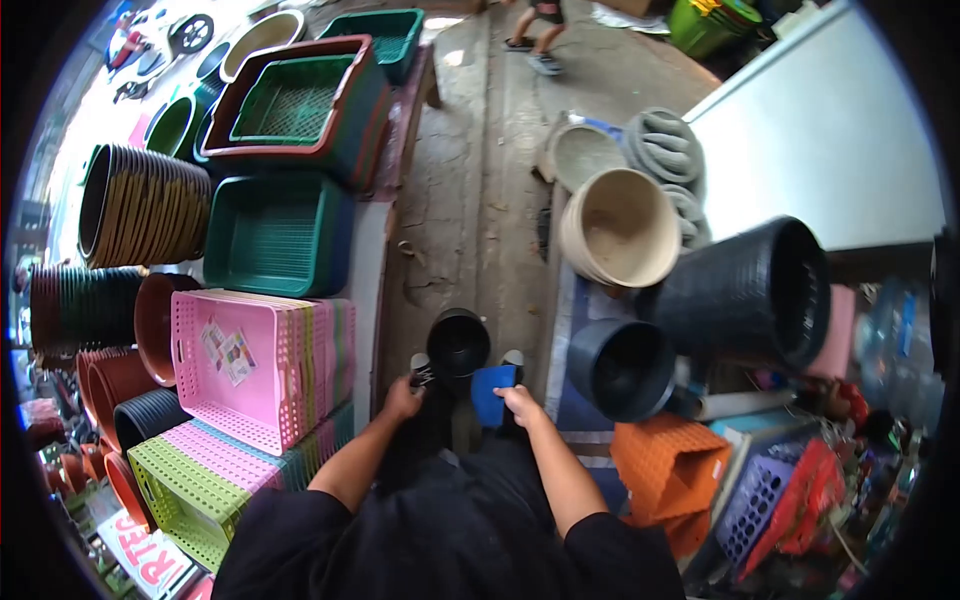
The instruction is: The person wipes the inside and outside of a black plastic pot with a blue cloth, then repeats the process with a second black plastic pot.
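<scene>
My right hand pinches a flat blue piece by its right side; whether it is cloth or plastic I cannot make out. To the left, my left hand is low beside my shoe, fingers curled; anything inside them is hidden. Between and just beyond both hands is a round black bucket, its opening facing up, in front of my feet. The tips of my shoes show on either side of it.
Stacked pink baskets, green baskets and brown-rimmed tubs line the left. Cream buckets, black buckets and orange baskets stand on the right. A concrete walkway runs ahead; a person's legs show far off.
</scene>
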A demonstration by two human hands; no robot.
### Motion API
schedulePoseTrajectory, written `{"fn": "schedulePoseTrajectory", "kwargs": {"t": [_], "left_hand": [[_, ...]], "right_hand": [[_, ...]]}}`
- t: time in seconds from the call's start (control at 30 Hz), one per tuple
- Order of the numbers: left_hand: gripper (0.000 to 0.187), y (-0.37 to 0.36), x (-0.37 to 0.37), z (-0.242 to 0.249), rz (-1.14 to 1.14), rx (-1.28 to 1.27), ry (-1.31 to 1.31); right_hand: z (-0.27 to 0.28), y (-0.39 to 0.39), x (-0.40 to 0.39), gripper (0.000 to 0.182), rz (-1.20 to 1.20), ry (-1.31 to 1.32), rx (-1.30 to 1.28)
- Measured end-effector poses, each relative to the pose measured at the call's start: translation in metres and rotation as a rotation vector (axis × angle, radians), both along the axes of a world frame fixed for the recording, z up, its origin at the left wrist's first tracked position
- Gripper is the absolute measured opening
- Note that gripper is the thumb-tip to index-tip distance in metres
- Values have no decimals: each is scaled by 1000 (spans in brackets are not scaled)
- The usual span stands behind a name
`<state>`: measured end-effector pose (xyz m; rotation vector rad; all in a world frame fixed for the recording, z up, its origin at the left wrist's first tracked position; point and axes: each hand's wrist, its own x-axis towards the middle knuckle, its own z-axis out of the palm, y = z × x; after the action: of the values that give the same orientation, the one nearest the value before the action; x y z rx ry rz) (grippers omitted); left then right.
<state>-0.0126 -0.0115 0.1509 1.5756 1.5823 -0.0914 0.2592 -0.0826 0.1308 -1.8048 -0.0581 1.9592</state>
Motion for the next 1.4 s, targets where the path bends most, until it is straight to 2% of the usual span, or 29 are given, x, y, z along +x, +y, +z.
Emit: {"fn": "schedulePoseTrajectory", "kwargs": {"t": [0.07,0.13,0.2,0.23,0.37,0.43,0.47,0.53,0.63,0.73,0.87,0.97,1.03,1.17,1.23,1.37,1.4], "left_hand": [[35,-3,-5,-19,232,-147,-48],[39,5,-11,-43,242,-224,-85],[42,6,-13,-66,230,-266,-56],[42,8,-12,-85,241,-290,-49],[50,-5,-15,-181,273,-199,-99],[55,9,4,-191,389,-231,-263],[55,14,10,-193,397,-242,-265],[54,20,18,-197,483,-296,-189],[60,6,18,-231,542,-255,-247],[65,5,18,-242,560,-321,-201],[64,9,19,-243,589,-343,-230],[69,9,18,-239,696,-421,-303],[69,12,19,-235,696,-426,-319],[65,10,30,-228,736,-394,-302],[61,6,35,-223,746,-328,-226],[53,4,37,-193,732,-262,-221],[50,5,32,-185,728,-236,-248]], "right_hand": [[-39,8,-10,27,93,-111,-79],[-81,12,-18,32,126,-150,-131],[-176,-13,-26,37,181,-254,-82],[-170,1,-27,43,260,-304,-102],[-183,34,-41,49,267,-546,23],[-197,48,-39,48,251,-429,-50],[-203,46,-42,48,260,-431,-61],[-219,42,-50,51,206,-676,48],[-234,39,-42,52,263,-602,54],[-240,43,-35,52,152,-501,-6],[-242,47,-27,51,141,-466,-50],[-230,55,-25,51,168,-401,-35],[-222,59,-28,53,224,-480,-110],[-219,56,-31,57,254,-525,-84],[-215,54,-40,55,321,-668,-95],[-171,53,-40,54,294,-693,0],[-156,54,-36,54,353,-721,66]]}}
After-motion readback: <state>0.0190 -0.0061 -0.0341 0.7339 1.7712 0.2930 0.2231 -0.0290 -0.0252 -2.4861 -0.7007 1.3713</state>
